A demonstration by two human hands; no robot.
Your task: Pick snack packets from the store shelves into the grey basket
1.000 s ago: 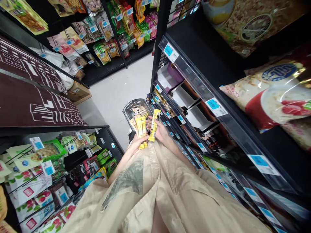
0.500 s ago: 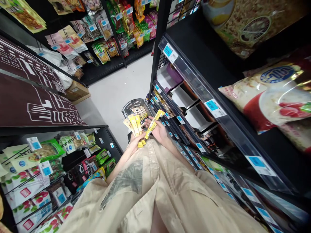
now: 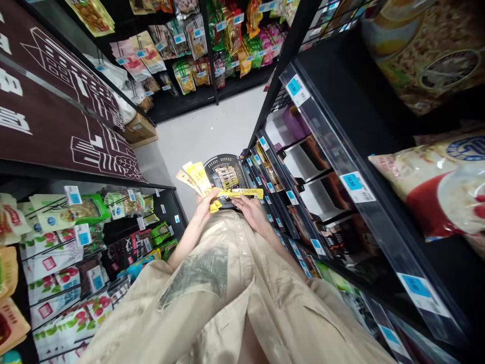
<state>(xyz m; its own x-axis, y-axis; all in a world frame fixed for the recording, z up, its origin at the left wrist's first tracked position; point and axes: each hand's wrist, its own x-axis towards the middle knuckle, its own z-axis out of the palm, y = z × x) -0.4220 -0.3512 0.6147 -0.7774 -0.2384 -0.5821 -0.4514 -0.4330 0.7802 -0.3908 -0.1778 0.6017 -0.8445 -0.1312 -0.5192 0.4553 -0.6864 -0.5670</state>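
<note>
Item 1: fan of yellow stick packets (image 3: pixel 195 176), several slim sachets, spreading up-left, lower ends gathering in left hand (image 3: pixel 204 206) grip. Item 2: single yellow stick packet (image 3: pixel 242 193), lying level, near end meeting fan base, right hand (image 3: pixel 253 211) holding it from below.

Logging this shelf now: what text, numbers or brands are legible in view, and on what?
Nothing can be quoted with confidence.
Brown banner: white characters, cut off at the edge, unreadable.
Blue price tag: digits blurred.
Fanned sachets in the left hand: print too small.
Single sachet in the right hand: print too small.
Large bag: round blue logo blurred.
</note>
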